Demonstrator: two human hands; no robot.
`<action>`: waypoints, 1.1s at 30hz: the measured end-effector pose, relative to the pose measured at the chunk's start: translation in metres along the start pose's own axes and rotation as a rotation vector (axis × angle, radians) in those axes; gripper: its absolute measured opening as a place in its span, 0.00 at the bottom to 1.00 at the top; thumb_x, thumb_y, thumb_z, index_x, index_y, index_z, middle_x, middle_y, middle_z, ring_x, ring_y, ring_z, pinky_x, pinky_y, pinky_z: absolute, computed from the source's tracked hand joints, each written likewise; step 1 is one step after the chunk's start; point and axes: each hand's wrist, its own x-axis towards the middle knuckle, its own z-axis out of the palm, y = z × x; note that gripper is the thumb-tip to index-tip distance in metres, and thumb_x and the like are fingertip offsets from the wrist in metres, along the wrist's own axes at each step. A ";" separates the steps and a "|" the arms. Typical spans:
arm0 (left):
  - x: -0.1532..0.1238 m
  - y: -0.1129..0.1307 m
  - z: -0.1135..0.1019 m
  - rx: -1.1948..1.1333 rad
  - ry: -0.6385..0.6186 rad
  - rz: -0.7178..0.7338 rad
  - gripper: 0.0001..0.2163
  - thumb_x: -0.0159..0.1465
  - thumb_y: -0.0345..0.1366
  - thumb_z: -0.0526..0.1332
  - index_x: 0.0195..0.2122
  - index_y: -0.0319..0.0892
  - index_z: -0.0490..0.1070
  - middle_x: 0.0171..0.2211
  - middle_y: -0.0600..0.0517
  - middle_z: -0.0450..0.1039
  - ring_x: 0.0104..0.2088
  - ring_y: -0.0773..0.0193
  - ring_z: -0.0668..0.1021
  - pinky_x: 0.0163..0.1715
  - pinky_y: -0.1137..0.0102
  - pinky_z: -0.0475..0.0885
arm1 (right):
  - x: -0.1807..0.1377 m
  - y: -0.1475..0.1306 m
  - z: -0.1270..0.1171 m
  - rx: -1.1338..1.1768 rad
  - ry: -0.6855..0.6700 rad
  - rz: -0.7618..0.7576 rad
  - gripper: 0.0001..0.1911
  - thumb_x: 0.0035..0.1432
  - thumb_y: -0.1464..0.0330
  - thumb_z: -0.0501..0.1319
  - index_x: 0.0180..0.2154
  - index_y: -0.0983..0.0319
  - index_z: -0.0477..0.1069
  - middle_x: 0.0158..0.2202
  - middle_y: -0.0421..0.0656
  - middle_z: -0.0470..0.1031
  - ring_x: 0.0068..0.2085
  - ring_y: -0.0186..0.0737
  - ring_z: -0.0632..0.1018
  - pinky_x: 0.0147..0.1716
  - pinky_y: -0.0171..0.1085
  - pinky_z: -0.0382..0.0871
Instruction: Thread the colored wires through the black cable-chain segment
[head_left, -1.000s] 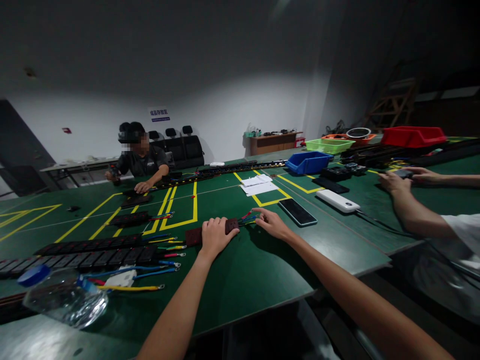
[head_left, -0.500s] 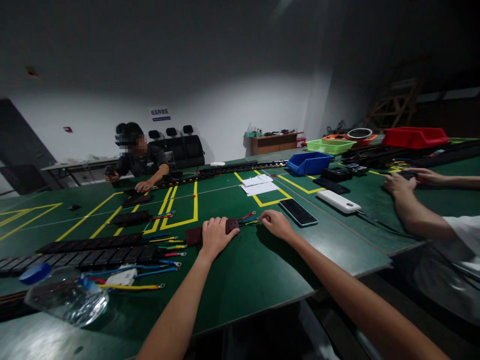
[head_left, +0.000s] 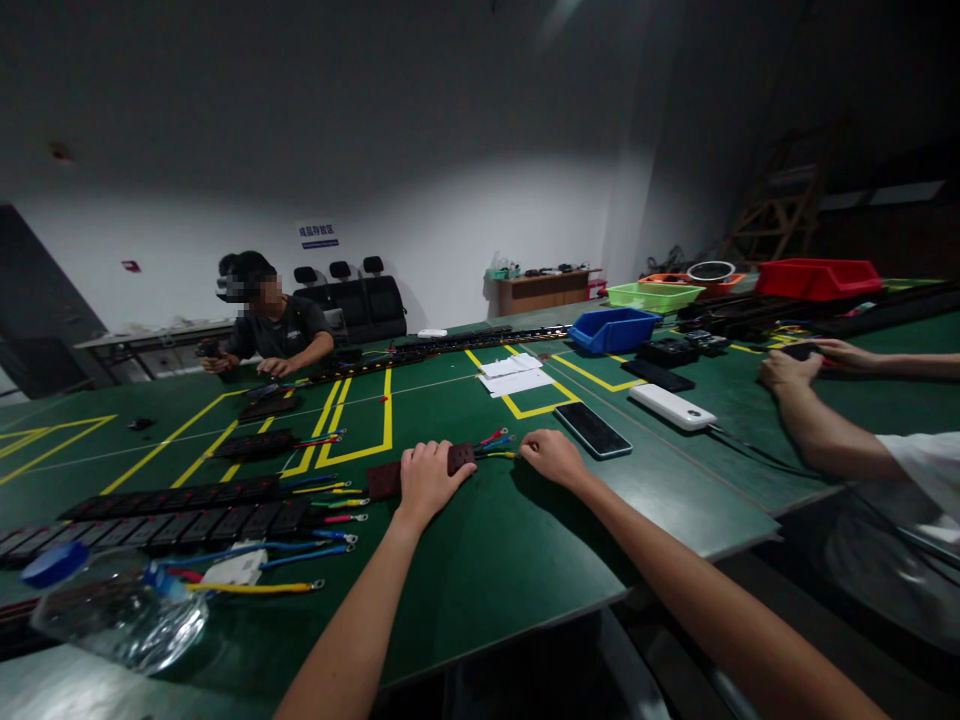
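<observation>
A dark brown rectangular block (head_left: 384, 482) lies on the green table, with my left hand (head_left: 430, 482) wrapped over its middle. Red, blue and green wires (head_left: 493, 440) with ring terminals come out of its right end and fan apart. Lowest among them is a yellow wire (head_left: 501, 455), whose end meets the fingertips of my right hand (head_left: 553, 458). Those fingers are closed in a pinch, and the terminal at the tip is hidden. A dark phone (head_left: 592, 430) lies just beyond my right hand.
Rows of black wired blocks (head_left: 202, 520) and a water bottle (head_left: 124, 610) lie to the left. Papers (head_left: 514, 376), a white power bank (head_left: 671, 408) and a blue bin (head_left: 611, 330) are ahead and right. Co-workers sit across (head_left: 281, 330) and at the right (head_left: 791, 375).
The red, blue and green wire ends now stand apart from my right fingers, leaving the yellow one at the fingertips. My left hand stays on the block. The view has shifted slightly.
</observation>
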 end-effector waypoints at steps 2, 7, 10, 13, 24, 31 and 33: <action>0.000 0.001 -0.001 -0.010 -0.004 0.000 0.31 0.66 0.65 0.50 0.49 0.43 0.74 0.45 0.44 0.77 0.45 0.51 0.75 0.46 0.58 0.65 | -0.001 -0.002 -0.001 -0.006 0.022 0.031 0.13 0.60 0.67 0.58 0.36 0.56 0.83 0.35 0.45 0.82 0.36 0.43 0.78 0.30 0.35 0.58; 0.000 0.003 -0.005 0.011 -0.012 -0.004 0.30 0.67 0.64 0.51 0.49 0.43 0.74 0.45 0.43 0.77 0.46 0.50 0.75 0.46 0.58 0.65 | -0.001 -0.003 -0.001 0.112 0.036 0.008 0.18 0.57 0.69 0.58 0.47 0.60 0.81 0.29 0.42 0.79 0.31 0.40 0.75 0.30 0.34 0.59; 0.000 0.004 -0.005 0.020 -0.012 -0.008 0.30 0.67 0.64 0.51 0.49 0.43 0.74 0.45 0.44 0.77 0.46 0.49 0.75 0.46 0.58 0.64 | 0.002 -0.002 -0.001 0.271 0.087 -0.061 0.17 0.57 0.69 0.55 0.39 0.62 0.82 0.28 0.42 0.78 0.29 0.39 0.74 0.31 0.34 0.61; 0.000 0.003 -0.004 0.017 -0.005 -0.004 0.30 0.67 0.64 0.51 0.49 0.43 0.74 0.45 0.44 0.77 0.46 0.49 0.75 0.46 0.58 0.65 | 0.004 -0.001 0.001 0.330 0.130 -0.071 0.17 0.57 0.68 0.54 0.36 0.62 0.83 0.30 0.43 0.79 0.30 0.39 0.75 0.32 0.35 0.63; 0.000 0.001 -0.001 0.016 0.003 0.005 0.30 0.67 0.64 0.51 0.49 0.43 0.74 0.45 0.44 0.77 0.46 0.50 0.75 0.46 0.58 0.64 | 0.004 -0.002 0.007 0.377 0.008 -0.178 0.28 0.55 0.70 0.55 0.58 0.62 0.74 0.28 0.38 0.74 0.29 0.37 0.72 0.32 0.34 0.62; 0.000 0.001 0.000 0.005 0.011 0.011 0.30 0.67 0.65 0.51 0.49 0.42 0.74 0.45 0.44 0.77 0.45 0.50 0.75 0.45 0.58 0.64 | 0.003 -0.001 0.004 0.208 0.055 -0.067 0.24 0.57 0.70 0.58 0.55 0.61 0.76 0.28 0.39 0.75 0.31 0.38 0.73 0.31 0.34 0.59; 0.000 0.001 -0.001 -0.003 0.007 0.012 0.30 0.67 0.65 0.51 0.49 0.42 0.74 0.45 0.44 0.77 0.45 0.50 0.75 0.45 0.58 0.64 | 0.002 0.000 0.003 0.145 0.052 -0.024 0.20 0.57 0.69 0.59 0.51 0.60 0.78 0.31 0.41 0.77 0.33 0.39 0.74 0.31 0.34 0.58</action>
